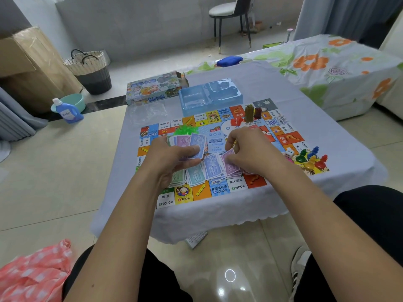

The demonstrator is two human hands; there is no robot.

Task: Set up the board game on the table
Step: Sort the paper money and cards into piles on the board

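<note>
**Sorting Play Money on the Game Board**

A person sat at a low table [283,88] covered with a pale cloth. The game board [220,190] lay flat on the cloth, right in front of the person's knees.

The left hand [172,158] held a fan of play money [192,141]. Its thumb lay curled over the top notes, pinching them against the fingers underneath. The fan was purple and blue, and it sat above the left part of the board.

The right hand [250,149] was over the middle of the board. Its fingers were bent down, and the fingertips touched a purple note [229,164] in the money piles [202,173]. I could not tell if it was pinching that note or only pressing on it. The piles lay on the board between the 2 hands, in green, blue and purple.

Green plastic houses [185,129] sat in a heap just past the fan. Red pieces [236,122] and 2 tall building pieces [253,113] stood near the far edge of the board. A white die [289,152] lay near the right edge, beside the colored pawns [310,158].

A blue plastic tray [192,99] sat just past the board. The game box [152,90] lay to the left of the tray, at the table's far corner.
</note>
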